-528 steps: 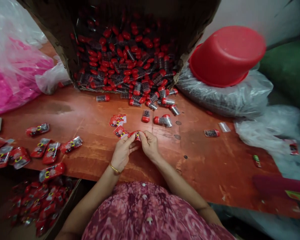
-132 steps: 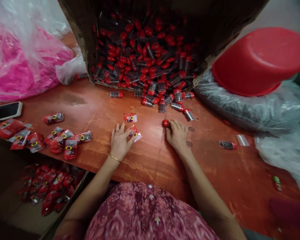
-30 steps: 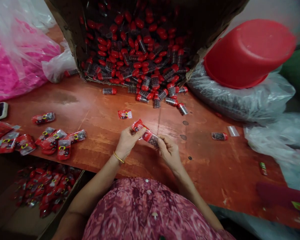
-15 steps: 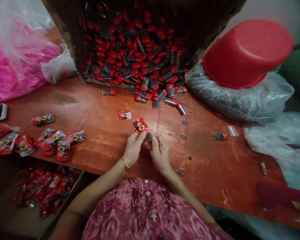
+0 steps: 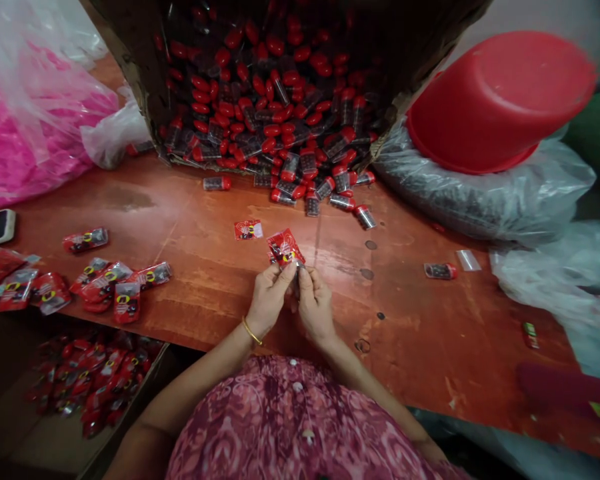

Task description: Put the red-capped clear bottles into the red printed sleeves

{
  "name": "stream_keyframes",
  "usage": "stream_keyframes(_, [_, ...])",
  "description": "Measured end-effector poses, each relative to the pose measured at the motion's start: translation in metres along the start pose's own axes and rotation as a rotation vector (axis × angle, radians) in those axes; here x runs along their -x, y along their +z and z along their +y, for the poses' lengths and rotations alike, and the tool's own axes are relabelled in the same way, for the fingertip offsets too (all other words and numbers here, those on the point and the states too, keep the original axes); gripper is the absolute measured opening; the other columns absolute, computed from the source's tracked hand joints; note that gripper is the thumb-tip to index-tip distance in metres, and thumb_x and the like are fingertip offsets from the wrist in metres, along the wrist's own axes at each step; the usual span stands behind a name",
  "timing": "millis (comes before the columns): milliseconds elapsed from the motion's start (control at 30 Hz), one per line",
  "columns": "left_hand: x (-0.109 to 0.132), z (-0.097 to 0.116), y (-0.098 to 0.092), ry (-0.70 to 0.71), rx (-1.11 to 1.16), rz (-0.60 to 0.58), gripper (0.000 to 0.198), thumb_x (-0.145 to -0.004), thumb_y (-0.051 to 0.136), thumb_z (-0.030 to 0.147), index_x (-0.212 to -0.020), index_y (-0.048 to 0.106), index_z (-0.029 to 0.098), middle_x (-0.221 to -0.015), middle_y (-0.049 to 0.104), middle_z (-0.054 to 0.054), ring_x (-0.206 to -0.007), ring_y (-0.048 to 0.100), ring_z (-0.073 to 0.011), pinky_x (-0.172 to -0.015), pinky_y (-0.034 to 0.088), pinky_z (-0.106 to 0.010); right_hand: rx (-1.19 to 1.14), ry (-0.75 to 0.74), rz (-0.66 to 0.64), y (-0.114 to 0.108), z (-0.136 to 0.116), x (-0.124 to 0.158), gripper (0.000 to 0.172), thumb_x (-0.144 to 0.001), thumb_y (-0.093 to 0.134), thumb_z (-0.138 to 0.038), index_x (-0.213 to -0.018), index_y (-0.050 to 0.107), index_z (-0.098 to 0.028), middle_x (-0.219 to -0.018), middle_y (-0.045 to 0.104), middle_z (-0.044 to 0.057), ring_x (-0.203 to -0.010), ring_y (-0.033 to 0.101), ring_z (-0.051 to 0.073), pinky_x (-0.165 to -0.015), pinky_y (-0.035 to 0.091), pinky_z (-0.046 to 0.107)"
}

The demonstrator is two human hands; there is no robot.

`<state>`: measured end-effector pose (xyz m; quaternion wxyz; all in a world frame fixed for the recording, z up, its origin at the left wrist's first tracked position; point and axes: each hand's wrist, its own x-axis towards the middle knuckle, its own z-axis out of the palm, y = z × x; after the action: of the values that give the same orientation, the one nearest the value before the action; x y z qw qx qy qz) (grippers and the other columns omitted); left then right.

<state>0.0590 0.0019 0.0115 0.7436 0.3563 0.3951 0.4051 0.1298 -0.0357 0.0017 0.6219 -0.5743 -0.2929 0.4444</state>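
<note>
No wording can be read. Print on the held red packet [image 5: 285, 248] is too small and blurred to make out. A yellow-and-black ring mark [image 5: 287, 256] is seen on it, and similar marks are seen on the loose packet [image 5: 248, 230] and the packets [image 5: 127, 301] at left.

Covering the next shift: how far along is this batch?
Done: filled red packets lie on the table, more in the cardboard box. In hand: the left hand and right hand hold a red packet with a tube at its end. Left to do: a large heap of red-capped tubes in the tipped carton, plus one flat packet.
</note>
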Motion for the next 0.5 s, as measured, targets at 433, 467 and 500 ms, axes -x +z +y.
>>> stream_keyframes(433, [-0.012,0.014,-0.011,-0.005,0.184,0.134,0.04,-0.06,0.074,0.047,-0.075,0.065,0.011,-0.072,0.07,-0.007,-0.065,0.064,-0.0152,-0.059,0.048,-0.024,0.04,0.038,-0.208,-0.004,-0.001,-0.015,0.033,-0.073,0.062,-0.05,-0.082,0.053,-0.019,-0.047,0.052,-0.008,-0.036,0.047,0.007,-0.042,0.039,0.02])
stream_keyframes(467, [-0.011,0.013,-0.012,0.003,0.185,0.138,0.04,-0.06,0.073,0.047,-0.075,0.066,0.011,-0.073,0.071,-0.007,-0.066,0.064,-0.0154,-0.06,0.048,-0.024,0.03,0.056,-0.218,-0.003,-0.002,-0.015,0.034,-0.072,0.062,-0.051,-0.082,0.053,-0.019,-0.046,0.052,-0.008,-0.035,0.047,0.007,-0.042,0.039,0.02])
stream_keyframes(500, [-0.01,0.013,-0.012,0.013,0.182,0.143,0.039,-0.06,0.073,0.047,-0.075,0.066,0.011,-0.073,0.071,-0.007,-0.066,0.064,-0.0155,-0.06,0.049,-0.025,0.02,0.072,-0.227,-0.001,-0.003,-0.014,0.035,-0.072,0.062,-0.051,-0.081,0.052,-0.019,-0.045,0.052,-0.008,-0.034,0.046,0.007,-0.041,0.039,0.02])
